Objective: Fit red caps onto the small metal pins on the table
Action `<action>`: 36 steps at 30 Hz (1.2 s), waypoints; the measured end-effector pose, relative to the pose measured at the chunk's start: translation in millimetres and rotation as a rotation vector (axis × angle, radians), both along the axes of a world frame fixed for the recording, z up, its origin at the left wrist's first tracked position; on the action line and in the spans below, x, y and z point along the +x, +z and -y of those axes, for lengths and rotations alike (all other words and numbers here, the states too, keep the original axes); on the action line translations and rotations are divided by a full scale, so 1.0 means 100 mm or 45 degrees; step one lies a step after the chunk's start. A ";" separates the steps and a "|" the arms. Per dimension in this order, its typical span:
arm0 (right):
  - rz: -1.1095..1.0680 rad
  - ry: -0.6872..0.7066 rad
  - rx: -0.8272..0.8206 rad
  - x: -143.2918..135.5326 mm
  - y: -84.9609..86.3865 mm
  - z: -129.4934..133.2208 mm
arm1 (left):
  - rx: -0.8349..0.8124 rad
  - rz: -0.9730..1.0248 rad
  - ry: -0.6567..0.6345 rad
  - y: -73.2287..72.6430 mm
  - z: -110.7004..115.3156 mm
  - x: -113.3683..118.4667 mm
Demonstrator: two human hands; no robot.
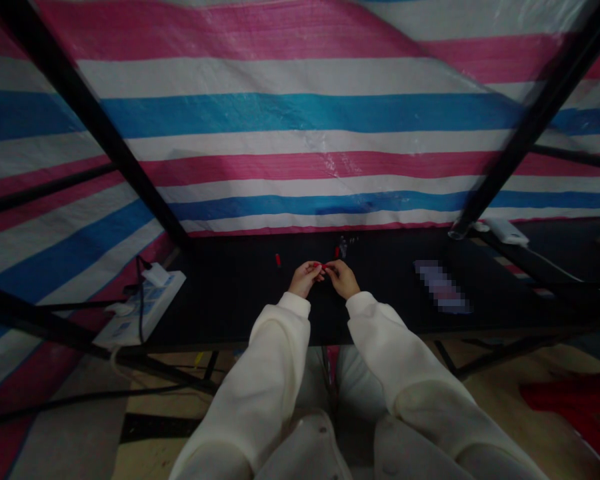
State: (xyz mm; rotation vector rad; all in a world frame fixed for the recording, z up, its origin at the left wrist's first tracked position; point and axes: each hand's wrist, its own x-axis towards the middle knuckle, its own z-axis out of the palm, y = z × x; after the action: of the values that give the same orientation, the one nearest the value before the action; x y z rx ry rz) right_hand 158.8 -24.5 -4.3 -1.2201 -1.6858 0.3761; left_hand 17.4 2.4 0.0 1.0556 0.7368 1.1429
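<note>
My left hand (305, 277) and my right hand (344, 278) meet over the black table, fingertips pinched together. Between them is a small red piece (323, 267), mostly covered by the fingers, so its exact kind cannot be made out. Both hands appear to grip it, one at each end. A short red cylinder (278, 260) lies on the table to the left of my left hand. Just beyond my right hand is another red piece (337, 252), beside a small clear or greyish item (343, 247). Several tiny light bits (354, 240) lie near it.
The black table (220, 293) runs along a striped plastic sheet (300, 113). A white power strip (150, 310) with plugs and cords sits at the left edge. A blurred-out phone-like object (443, 287) lies at right. Black metal posts (125, 160) slope up on both sides.
</note>
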 end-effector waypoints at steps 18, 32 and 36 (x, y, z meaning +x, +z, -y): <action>0.436 -0.525 -0.206 0.05 0.10 0.03 | 0.015 0.020 0.318 0.05 -0.01 -0.01; 0.291 -0.680 -0.504 0.33 0.13 -0.20 | 0.117 -0.250 0.225 0.07 0.04 0.06; 0.353 -0.689 -0.460 0.31 0.09 -0.22 | 0.247 -0.418 0.270 0.07 0.04 0.15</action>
State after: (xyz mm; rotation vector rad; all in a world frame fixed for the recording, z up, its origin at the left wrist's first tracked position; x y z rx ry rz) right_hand 189.9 -2.5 4.5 -2.0080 -1.4660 0.1837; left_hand 32.4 -1.8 6.9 1.3739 1.0305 1.2545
